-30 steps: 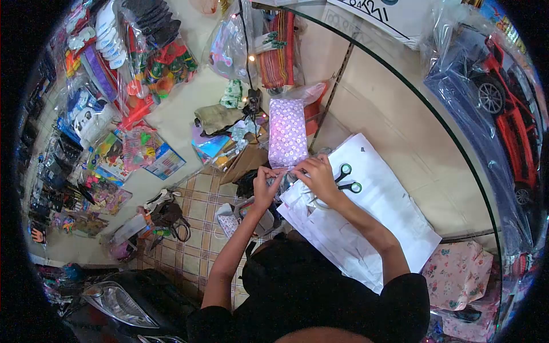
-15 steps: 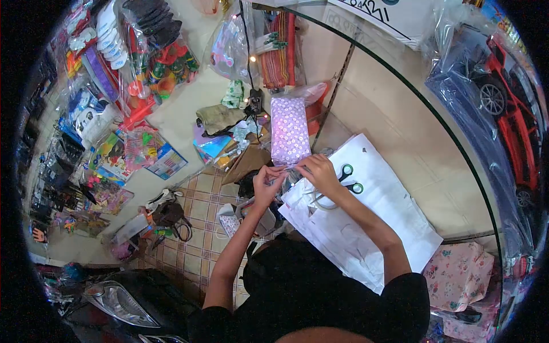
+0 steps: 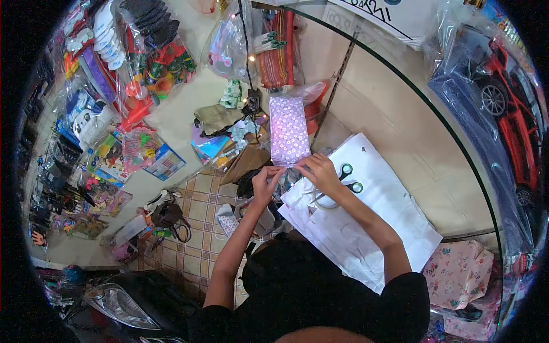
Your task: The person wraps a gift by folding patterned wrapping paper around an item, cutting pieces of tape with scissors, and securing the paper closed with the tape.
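Observation:
A lilac box-shaped package (image 3: 289, 128) in white-flowered wrapping paper lies on the glass-edged counter, its long side pointing away from me. At its near end, my left hand (image 3: 266, 182) pinches the paper edge between thumb and fingers. My right hand (image 3: 319, 172) is closed on the same edge, just to the right. The fingertips of both hands almost meet, and the folds between them are too small to make out. Right of my right hand, green-and-black-handled scissors (image 3: 351, 179) lie on white paper sheets (image 3: 380, 211). A pale tape roll (image 3: 325, 203) sits partly under my right forearm.
A dark curved glass edge (image 3: 437, 97) runs along the right. Boxed red toy car (image 3: 514, 131) stands beyond it. Left of the package lie an olive pouch (image 3: 217, 119) and brown cardboard (image 3: 249, 163). A pink floral package (image 3: 459, 273) sits lower right; a motorbike (image 3: 123, 303) stands lower left.
The whole view has shifted very slightly. Both hands stay at the near end of the package, with the left fingers moved a little.

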`<state>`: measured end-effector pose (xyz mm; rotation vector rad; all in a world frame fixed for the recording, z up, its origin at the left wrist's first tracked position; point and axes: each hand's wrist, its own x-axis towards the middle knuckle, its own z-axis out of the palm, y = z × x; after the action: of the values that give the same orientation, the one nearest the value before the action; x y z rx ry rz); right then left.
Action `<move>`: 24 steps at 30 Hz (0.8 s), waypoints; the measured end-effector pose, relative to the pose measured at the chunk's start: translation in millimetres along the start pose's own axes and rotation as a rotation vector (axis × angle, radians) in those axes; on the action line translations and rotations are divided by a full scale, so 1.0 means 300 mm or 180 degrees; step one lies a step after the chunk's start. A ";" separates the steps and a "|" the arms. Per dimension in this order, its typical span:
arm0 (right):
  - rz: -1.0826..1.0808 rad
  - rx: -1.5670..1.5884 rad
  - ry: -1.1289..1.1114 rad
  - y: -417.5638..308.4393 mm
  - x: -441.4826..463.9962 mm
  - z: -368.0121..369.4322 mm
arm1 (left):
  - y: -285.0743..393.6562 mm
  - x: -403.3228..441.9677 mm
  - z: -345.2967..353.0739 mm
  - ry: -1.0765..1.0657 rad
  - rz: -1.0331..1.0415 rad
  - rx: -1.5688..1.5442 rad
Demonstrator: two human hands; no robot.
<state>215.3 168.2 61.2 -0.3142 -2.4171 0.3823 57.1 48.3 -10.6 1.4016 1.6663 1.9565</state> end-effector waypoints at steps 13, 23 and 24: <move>0.0188 -0.0169 -0.0348 -0.019 0.019 -0.038 | 0.002 0.005 -0.006 -0.0091 0.0392 0.0464; -0.0211 -0.0294 -0.0373 0.014 0.019 -0.014 | 0.022 0.038 -0.034 -0.0136 0.0936 0.0708; -0.0164 -0.0206 -0.0380 0.012 0.019 -0.015 | 0.014 0.040 -0.038 -0.0136 0.0988 0.0732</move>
<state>214.4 174.1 66.5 -0.2635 -2.5530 0.3080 44.0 47.6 0.2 1.8724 1.7909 1.9143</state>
